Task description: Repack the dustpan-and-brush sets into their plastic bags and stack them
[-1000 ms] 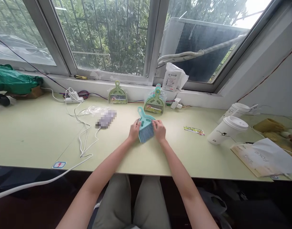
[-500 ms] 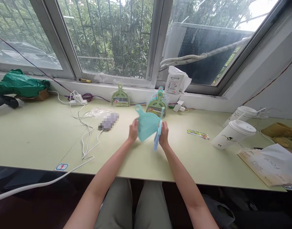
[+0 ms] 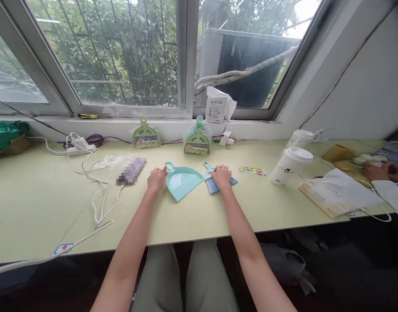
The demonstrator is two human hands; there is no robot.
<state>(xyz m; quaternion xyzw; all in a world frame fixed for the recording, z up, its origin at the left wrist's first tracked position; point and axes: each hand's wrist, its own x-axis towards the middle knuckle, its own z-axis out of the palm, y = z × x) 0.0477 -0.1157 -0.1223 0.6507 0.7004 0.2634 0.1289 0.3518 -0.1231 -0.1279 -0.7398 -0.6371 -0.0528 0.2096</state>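
A turquoise dustpan (image 3: 183,181) lies on the table, its open edge toward the lower right. My left hand (image 3: 156,178) is closed on its left rim, just beside the handle. To the right, a small hand brush (image 3: 212,186) with blue bristles and a turquoise handle rests on the tabletop. My right hand (image 3: 222,176) covers the middle of this brush, fingers curled over it. Beyond them stand a stack of packaged green dustpan-and-brush sets (image 3: 198,138) and a single packaged set (image 3: 146,133). A printed card label (image 3: 252,170) lies right of the brush.
White lidded cups (image 3: 291,164) and a paper bag (image 3: 335,193) stand and lie at the right. Another person's hands (image 3: 377,170) are at the far right. A blurred-out phone-like object (image 3: 132,170), white cables (image 3: 103,203) and a power strip (image 3: 80,147) occupy the left.
The dustpan and brush have come down from above the table onto its surface and moved apart. My view has turned right, bringing another person's hands into sight.
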